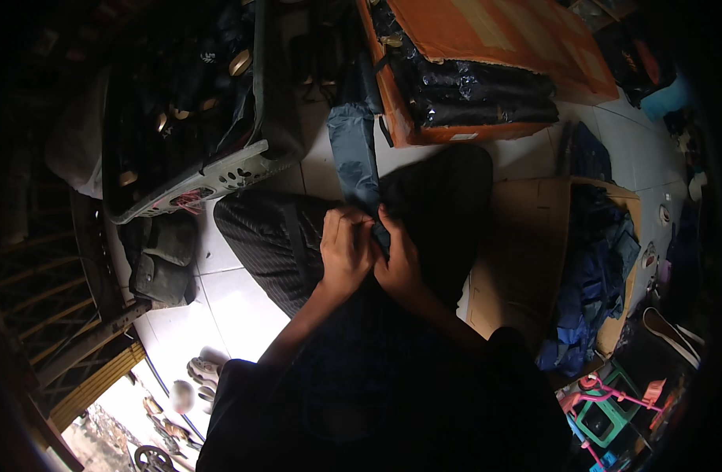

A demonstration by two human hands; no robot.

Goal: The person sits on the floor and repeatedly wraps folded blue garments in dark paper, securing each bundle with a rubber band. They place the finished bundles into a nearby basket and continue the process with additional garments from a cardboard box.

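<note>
A long grey-blue fabric sleeve [353, 149] stretches away from my lap across the tiles, its near end between my hands. My left hand [345, 248] is closed, fingers curled and pinching at that near end. Close beside it, my right hand [398, 256] is closed round the same end, with its thumb and fingertips near those of the left. Dark cloth shows between the hands, but the exact grip is partly hidden. Whether something fills the sleeve I cannot tell. My legs are folded, with dark trousers [258, 236] under the hands.
At the left stands a grey plastic crate [247, 161] of dark items, with dark pouches [166, 263] below it. An orange-brown carton [471, 134] holds black plastic-wrapped bundles ahead. A cardboard box [526, 252] of blue cloth stands right, near a green stool [605, 417].
</note>
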